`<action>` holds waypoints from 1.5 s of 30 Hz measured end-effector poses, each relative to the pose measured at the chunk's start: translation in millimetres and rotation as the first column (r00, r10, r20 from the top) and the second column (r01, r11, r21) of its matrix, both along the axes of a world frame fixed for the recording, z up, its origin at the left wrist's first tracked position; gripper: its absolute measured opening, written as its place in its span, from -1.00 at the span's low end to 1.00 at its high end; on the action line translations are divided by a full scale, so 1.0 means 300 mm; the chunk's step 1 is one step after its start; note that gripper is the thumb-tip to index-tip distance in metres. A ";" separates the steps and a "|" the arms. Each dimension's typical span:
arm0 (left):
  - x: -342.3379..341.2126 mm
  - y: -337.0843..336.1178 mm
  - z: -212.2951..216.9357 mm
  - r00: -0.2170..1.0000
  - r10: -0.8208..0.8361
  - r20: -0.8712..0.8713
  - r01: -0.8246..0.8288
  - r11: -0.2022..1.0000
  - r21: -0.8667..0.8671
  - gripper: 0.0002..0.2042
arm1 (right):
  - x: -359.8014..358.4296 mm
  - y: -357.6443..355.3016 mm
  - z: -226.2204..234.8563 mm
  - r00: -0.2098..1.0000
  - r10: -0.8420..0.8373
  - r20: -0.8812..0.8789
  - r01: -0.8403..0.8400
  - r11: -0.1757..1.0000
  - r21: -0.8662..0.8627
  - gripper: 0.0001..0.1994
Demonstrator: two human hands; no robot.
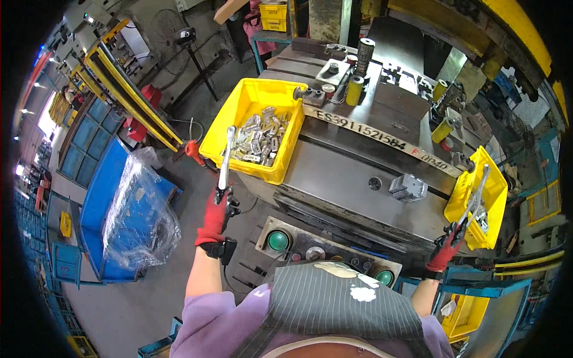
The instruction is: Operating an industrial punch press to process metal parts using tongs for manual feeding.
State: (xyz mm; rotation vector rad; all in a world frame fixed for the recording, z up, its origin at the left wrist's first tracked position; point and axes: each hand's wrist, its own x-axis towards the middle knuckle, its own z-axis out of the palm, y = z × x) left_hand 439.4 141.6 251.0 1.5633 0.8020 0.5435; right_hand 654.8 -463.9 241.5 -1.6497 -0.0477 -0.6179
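My left hand [219, 209], in a red and black glove, is closed around a long silver metal tool [227, 156] with a rounded end. I cannot tell its exact kind. The tool points upward in front of a yellow bin [246, 89], which holds many small silver metal parts [262, 138]. On the right, my right hand [444, 247], gloved alike, grips long thin metal tongs [478, 194]. Their tips reach over a smaller yellow bin [496, 206] with a few metal parts in it. Between the two bins, a stack of grey metal plates [408, 188] sits on the press bed [340, 173].
A die set [391, 110] with springs and posts stands on the press bed. Below the bed's front edge is a control panel [313, 253] with two green buttons. A blue bin [101, 209] with clear plastic wrap stands at left. Yellow guard bars [128, 95] rise behind it.
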 end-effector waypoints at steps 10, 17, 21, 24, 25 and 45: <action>0.187 -0.266 0.162 0.973 -0.163 0.163 0.184 0.975 -0.122 -0.86 | -0.276 0.179 0.107 0.997 -0.025 -0.077 -0.022 0.829 -0.559 -0.59; 0.262 -0.301 0.034 0.941 -0.329 0.081 0.336 0.937 -0.092 -0.70 | -0.315 0.210 0.129 0.955 -0.079 -0.286 -0.117 0.787 -0.606 -0.50; 0.265 -0.356 0.093 0.913 -0.348 0.213 0.357 0.934 -0.003 -0.68 | -0.249 0.260 0.233 0.980 0.014 -0.197 -0.117 0.846 -0.520 -0.49; 0.255 -0.330 0.056 0.904 -0.382 0.191 0.385 0.923 0.023 -0.65 | -0.090 0.332 0.359 0.955 0.009 -0.296 -0.175 0.824 -0.539 -0.52; 0.268 -0.377 0.108 0.901 -0.378 0.212 0.404 0.910 -0.094 -0.62 | -0.027 0.356 0.398 0.980 0.024 -0.199 -0.132 0.823 -0.553 -0.53; 0.109 -0.263 -0.050 0.957 -0.265 0.119 0.282 0.946 -0.157 -0.62 | 0.627 0.649 0.641 0.951 -0.104 -0.290 -0.201 0.505 -0.839 -0.61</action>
